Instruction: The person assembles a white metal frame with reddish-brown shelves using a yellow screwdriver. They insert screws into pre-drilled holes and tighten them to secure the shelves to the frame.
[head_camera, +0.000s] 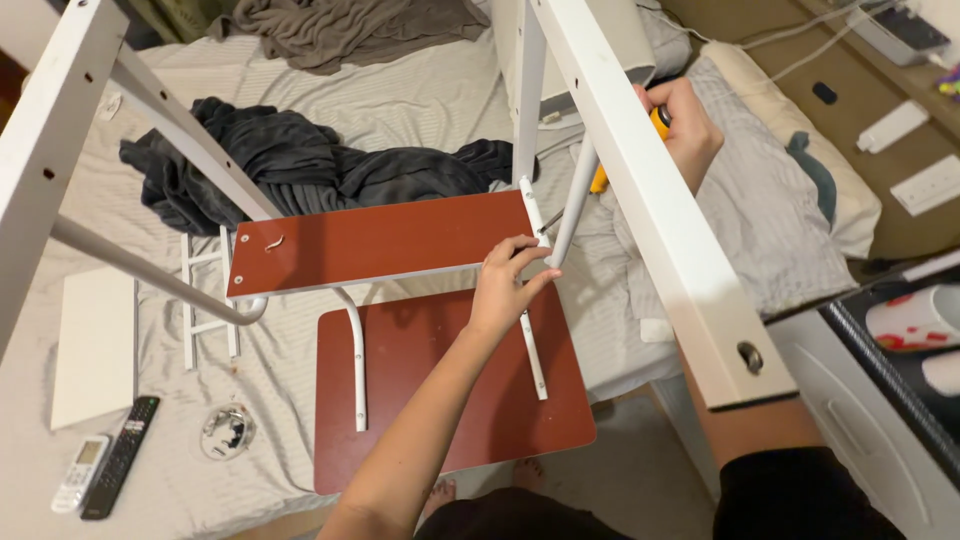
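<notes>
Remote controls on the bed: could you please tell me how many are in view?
2. A white remote and a black remote lie side by side at the lower left of the bed. Others may be hidden under bedding.

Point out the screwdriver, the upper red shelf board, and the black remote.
screwdriver (659, 120), head view, on its yellow handle in the right hand
upper red shelf board (380, 242), head view, middle of its top face
black remote (121, 457), head view, middle of its body
</notes>
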